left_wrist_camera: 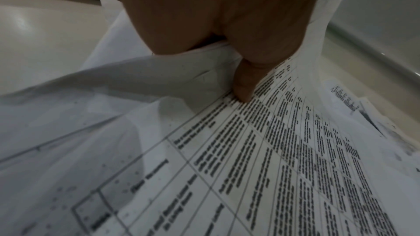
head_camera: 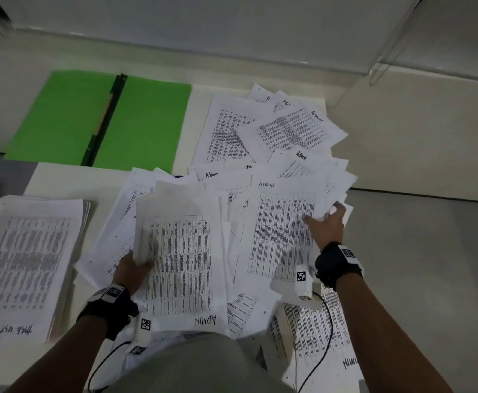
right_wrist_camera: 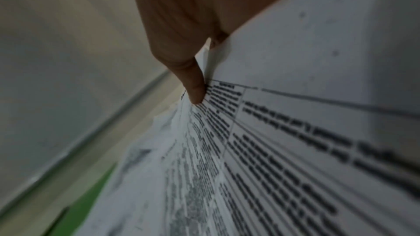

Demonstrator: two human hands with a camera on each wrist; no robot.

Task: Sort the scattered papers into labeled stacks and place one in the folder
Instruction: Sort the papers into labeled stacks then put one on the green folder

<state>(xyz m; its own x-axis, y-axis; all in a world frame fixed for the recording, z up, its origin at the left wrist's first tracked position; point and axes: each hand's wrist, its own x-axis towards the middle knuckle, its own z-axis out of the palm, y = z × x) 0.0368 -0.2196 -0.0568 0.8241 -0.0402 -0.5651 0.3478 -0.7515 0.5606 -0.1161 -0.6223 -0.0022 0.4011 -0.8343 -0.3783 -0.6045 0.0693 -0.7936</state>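
— Far left of the bench (head_camera: 62,177)?
— Neat stack (head_camera: 25,262) of printed tables, squared up, handwritten label at its near edge, too blurred to read for certain.
— Behind that?
— Green folder (head_camera: 147,123), lying open and flat, dark spine down the middle, nothing on its leaves.
— Left hand (head_camera: 131,272)?
— Pinching a bunch of sheets (head_camera: 179,259) by the left edge, thumb (left_wrist_camera: 244,87) pressed on the top page, other fingers tucked under. "ADMIN" written at the near edge, upside down.
— Middle and right?
— Loose scattered papers (head_camera: 260,143) overlapping in a heap, several marked "Admin", spreading from beside the folder toward the near edge.
— Right hand (head_camera: 328,225)?
— Gripping the right edge of an "ADMIN" sheet (head_camera: 286,222), thumb (right_wrist_camera: 194,85) on the printed face, fingers curled behind.
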